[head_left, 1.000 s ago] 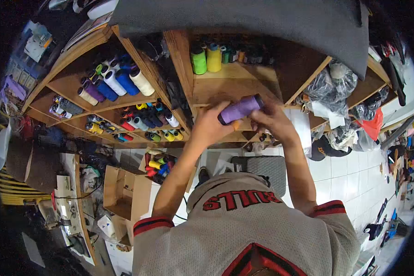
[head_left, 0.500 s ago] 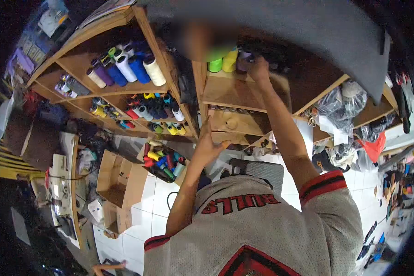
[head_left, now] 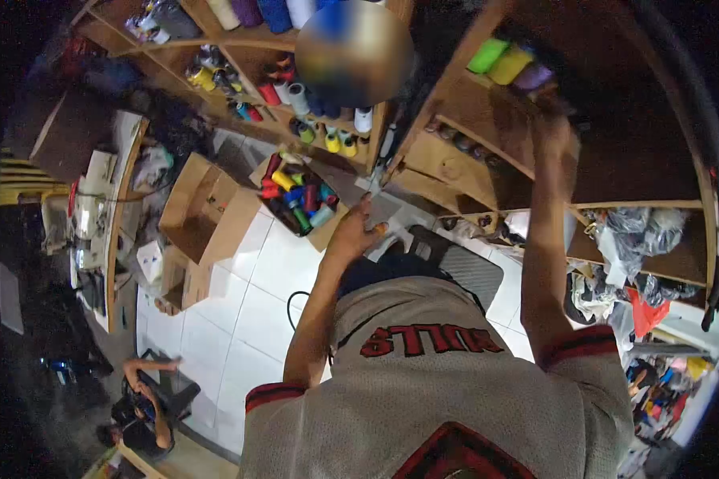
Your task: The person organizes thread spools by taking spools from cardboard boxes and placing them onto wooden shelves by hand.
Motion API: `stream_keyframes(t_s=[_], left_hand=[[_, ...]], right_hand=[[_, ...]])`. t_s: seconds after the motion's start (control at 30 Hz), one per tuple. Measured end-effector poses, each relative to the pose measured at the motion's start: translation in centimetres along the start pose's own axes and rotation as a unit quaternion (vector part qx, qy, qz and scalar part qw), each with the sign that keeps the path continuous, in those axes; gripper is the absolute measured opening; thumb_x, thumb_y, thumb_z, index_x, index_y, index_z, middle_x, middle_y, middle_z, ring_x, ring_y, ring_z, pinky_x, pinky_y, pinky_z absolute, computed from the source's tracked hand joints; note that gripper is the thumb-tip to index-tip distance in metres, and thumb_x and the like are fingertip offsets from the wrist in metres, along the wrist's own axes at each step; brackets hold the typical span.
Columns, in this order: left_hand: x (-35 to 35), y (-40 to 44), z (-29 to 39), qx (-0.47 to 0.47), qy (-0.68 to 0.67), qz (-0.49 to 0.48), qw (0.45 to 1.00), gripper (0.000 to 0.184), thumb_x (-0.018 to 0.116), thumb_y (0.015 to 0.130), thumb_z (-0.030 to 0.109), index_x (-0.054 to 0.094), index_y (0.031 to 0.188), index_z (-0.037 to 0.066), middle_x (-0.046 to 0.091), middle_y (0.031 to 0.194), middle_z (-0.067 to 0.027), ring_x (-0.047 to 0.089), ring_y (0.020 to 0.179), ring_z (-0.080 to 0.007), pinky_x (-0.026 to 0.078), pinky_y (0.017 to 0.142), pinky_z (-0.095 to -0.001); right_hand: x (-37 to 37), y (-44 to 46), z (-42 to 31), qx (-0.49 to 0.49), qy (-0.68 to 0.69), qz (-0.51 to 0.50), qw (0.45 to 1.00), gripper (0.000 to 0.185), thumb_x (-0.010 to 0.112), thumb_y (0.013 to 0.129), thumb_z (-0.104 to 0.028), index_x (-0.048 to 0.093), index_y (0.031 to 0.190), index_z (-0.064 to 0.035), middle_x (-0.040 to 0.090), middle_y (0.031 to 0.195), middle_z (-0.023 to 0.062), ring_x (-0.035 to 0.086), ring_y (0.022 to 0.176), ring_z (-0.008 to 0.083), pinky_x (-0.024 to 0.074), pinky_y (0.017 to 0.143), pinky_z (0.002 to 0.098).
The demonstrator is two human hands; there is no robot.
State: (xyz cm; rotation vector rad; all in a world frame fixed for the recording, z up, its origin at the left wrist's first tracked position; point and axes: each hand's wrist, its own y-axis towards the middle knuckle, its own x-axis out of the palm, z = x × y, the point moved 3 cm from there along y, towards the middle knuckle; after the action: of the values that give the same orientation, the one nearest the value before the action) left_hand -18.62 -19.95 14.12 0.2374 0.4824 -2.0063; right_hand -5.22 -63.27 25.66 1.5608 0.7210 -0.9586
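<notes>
My right hand [head_left: 553, 124] reaches up into the right shelf unit, beside a row of thread cones. Nearest to it stands a purple thread cone [head_left: 533, 77], with a yellow thread cone [head_left: 510, 65] and a lime green thread cone [head_left: 487, 55] to its left. Blur and shadow hide the right fingers, so their grip is unclear. My left hand [head_left: 353, 235] hangs low in the air with fingers and thumb apart, holding nothing.
A box of mixed thread cones [head_left: 327, 231] sits on the tiled floor, beside an open cardboard box [head_left: 196, 203]. More cones fill the left shelf unit [head_left: 240, 68]. Plastic-wrapped bundles [head_left: 643, 235] lie at right. Another person [head_left: 144, 415] is at lower left.
My view has turned, so the shelves appear tilted and the left unit has shifted upward. My right hand stays by the purple cone; my left hand remains low and open.
</notes>
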Motion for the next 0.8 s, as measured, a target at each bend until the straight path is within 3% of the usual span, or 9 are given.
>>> stream_keyframes(t_s=[0.07,0.13,0.17,0.27,0.33,0.47,0.5,0.67,0.8], left_hand=[[-2.8,-2.0,0.3,-0.075,0.031,-0.017,0.997,0.068,0.068,0.076,0.026,0.038,0.130,-0.002,0.054,0.115,-0.0257,0.059,0.097,-0.0337,0.048,0.083,-0.0377],[-4.3,-2.4,-4.2,-0.106,0.039,-0.024,0.993,0.063,0.067,0.077,0.028,0.042,0.127,-0.001,0.055,0.115,-0.0239,0.060,0.095,-0.0335,0.048,0.082,-0.0377],[-4.9,-2.7,-6.3,-0.122,0.042,-0.031,0.991,0.061,0.066,0.078,0.029,0.044,0.126,-0.001,0.056,0.114,-0.0230,0.060,0.094,-0.0334,0.048,0.082,-0.0376],[-8.6,-1.4,-11.8,-0.206,0.094,-0.042,0.973,0.054,0.065,0.078,0.029,0.049,0.121,0.001,0.059,0.109,-0.0212,0.060,0.096,-0.0323,0.048,0.083,-0.0372],[-9.9,-1.0,-19.1,-0.193,0.053,0.016,0.980,0.042,0.062,0.079,0.024,0.053,0.114,0.002,0.062,0.101,-0.0216,0.060,0.093,-0.0350,0.048,0.079,-0.0399],[-13.3,2.4,-33.3,-0.093,0.051,0.132,0.986,0.024,0.057,0.077,0.016,0.055,0.096,0.002,0.060,0.082,-0.0228,0.060,0.077,-0.0402,0.048,0.067,-0.0452],[-15.2,4.0,-33.4,-0.208,0.025,0.134,0.969,0.025,0.058,0.076,0.018,0.055,0.096,0.003,0.060,0.080,-0.0221,0.060,0.076,-0.0389,0.048,0.066,-0.0460],[-17.6,9.5,-44.4,-0.066,0.340,0.127,0.929,0.054,0.058,0.071,0.010,0.041,0.122,0.002,0.043,0.122,-0.0238,0.051,0.101,-0.0415,0.045,0.084,-0.0447],[-18.7,13.0,-45.2,0.020,0.399,0.028,0.916,0.067,0.063,0.070,0.011,0.036,0.132,0.007,0.032,0.135,-0.0174,0.030,0.126,-0.0370,0.038,0.093,-0.0533]], right_hand=[[-5.1,-4.3,-6.2,0.153,0.402,0.007,0.903,0.021,0.056,0.085,-0.018,0.061,0.095,-0.0002,0.064,0.085,0.0080,0.061,0.079,0.0166,0.0473,0.067,0.0272],[-8.5,-8.3,-14.0,0.165,0.472,-0.129,0.857,0.019,0.055,0.084,-0.016,0.060,0.092,0.0007,0.062,0.079,0.0068,0.059,0.076,0.0140,0.0474,0.065,0.0277],[-7.0,-10.5,-16.5,0.186,0.572,-0.212,0.770,0.018,0.055,0.084,-0.016,0.059,0.090,0.0008,0.061,0.081,0.0064,0.059,0.075,0.0127,0.0474,0.064,0.0266],[3.8,-19.8,-20.7,0.172,0.539,-0.462,0.683,0.031,0.063,0.080,-0.017,0.057,0.108,-0.0042,0.063,0.089,0.0062,0.060,0.076,0.0144,0.0483,0.063,0.0265],[11.1,-25.4,-25.0,0.225,0.611,-0.570,0.501,0.033,0.066,0.080,-0.018,0.056,0.108,-0.0035,0.063,0.092,0.0094,0.063,0.084,0.0157,0.0503,0.074,0.0271],[23.9,-31.8,-36.6,0.166,0.370,-0.582,0.704,0.039,0.066,0.078,-0.018,0.053,0.112,-0.0031,0.062,0.100,0.0169,0.061,0.094,0.0250,0.0486,0.083,0.0348],[26.3,-32.9,-38.8,0.160,0.325,-0.583,0.727,0.041,0.066,0.077,-0.018,0.052,0.113,-0.0032,0.061,0.101,0.0180,0.061,0.095,0.0273,0.0481,0.084,0.0365],[40.3,-41.1,-44.7,0.009,0.201,-0.412,0.888,0.044,0.062,0.071,-0.007,0.050,0.113,-0.0034,0.049,0.118,0.0177,0.047,0.111,0.0368,0.0453,0.084,0.0428],[44.7,-43.2,-46.9,-0.140,0.050,-0.495,0.856,0.043,0.059,0.073,-0.013,0.050,0.115,-0.0066,0.039,0.127,0.0167,0.042,0.115,0.0367,0.0417,0.085,0.0502]])
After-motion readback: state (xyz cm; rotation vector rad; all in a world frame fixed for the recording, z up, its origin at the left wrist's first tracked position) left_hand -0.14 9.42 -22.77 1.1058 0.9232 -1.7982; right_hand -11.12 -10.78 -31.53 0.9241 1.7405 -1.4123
